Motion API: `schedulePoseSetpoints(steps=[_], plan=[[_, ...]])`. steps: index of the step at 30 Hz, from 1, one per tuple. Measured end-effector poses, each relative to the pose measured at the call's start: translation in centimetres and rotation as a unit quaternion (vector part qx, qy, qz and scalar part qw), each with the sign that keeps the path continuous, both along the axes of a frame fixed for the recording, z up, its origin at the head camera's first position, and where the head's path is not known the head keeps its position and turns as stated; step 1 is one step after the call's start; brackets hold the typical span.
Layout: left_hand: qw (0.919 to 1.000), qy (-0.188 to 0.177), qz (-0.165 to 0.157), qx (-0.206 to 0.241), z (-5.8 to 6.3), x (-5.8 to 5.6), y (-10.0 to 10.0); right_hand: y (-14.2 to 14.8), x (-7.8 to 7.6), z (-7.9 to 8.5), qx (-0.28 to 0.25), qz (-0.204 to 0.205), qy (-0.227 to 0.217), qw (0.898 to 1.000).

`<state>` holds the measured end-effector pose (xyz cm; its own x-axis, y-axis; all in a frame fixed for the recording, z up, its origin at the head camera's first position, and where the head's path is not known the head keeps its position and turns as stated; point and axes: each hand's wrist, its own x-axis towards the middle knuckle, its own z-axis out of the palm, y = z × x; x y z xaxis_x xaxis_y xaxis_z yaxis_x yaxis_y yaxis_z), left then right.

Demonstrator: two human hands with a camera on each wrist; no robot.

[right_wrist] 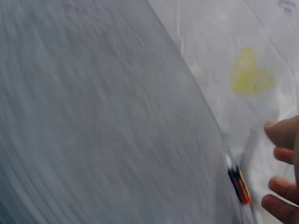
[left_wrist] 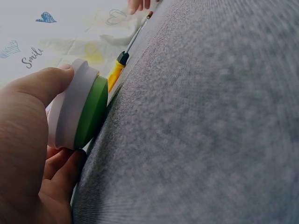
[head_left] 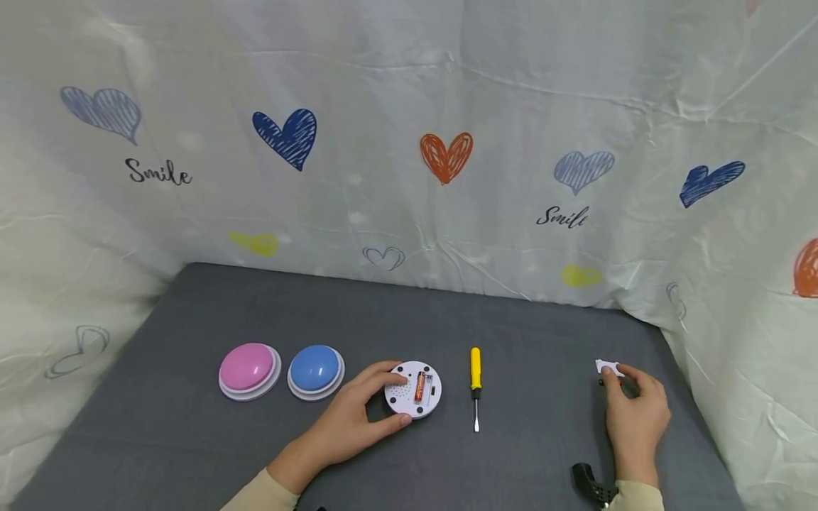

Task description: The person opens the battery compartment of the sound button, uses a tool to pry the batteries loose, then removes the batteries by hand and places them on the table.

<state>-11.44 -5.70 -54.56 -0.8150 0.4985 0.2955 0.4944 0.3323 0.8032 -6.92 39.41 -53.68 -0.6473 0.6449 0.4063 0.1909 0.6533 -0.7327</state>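
Note:
My left hand (head_left: 341, 426) holds a round white push button (head_left: 402, 404) by its rim, thumb on the near side, fingers on the far side. Its underside faces up, and one battery (head_left: 420, 387) lies in the open two-slot compartment. The left wrist view shows its green dome (left_wrist: 92, 112) facing the table. At the right, my right hand (head_left: 635, 422) hovers over a loose battery (right_wrist: 239, 185), thumb and fingers spread and apart from it. A small white piece (head_left: 607, 366) lies just beyond that battery, partly behind the fingertips.
A pink button (head_left: 246, 367) and a blue button (head_left: 314, 367) stand dome up to the left. Between my hands lies a yellow screwdriver (head_left: 476, 369), its tip toward me. A white printed curtain (head_left: 383, 206) hangs behind the grey table (head_left: 192, 461).

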Motion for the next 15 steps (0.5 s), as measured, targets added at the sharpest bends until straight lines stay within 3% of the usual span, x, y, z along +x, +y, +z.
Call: schedulePoseSetpoints(steps=[4,7,15], plan=[[1.0,-0.001,0.001,-0.004,0.1,0.0,-0.1,-2.4,-0.4,0.0,-0.02,0.041,0.012,0.999],[1.0,-0.006,0.0,-0.007,0.2,0.0,-0.2,-4.6,-0.8,0.1,-0.018,0.096,0.021,0.995],[1.0,-0.002,0.0,-0.005,0.1,0.1,-0.1,-10.2,-1.7,0.7,0.036,0.228,0.048,0.972]])
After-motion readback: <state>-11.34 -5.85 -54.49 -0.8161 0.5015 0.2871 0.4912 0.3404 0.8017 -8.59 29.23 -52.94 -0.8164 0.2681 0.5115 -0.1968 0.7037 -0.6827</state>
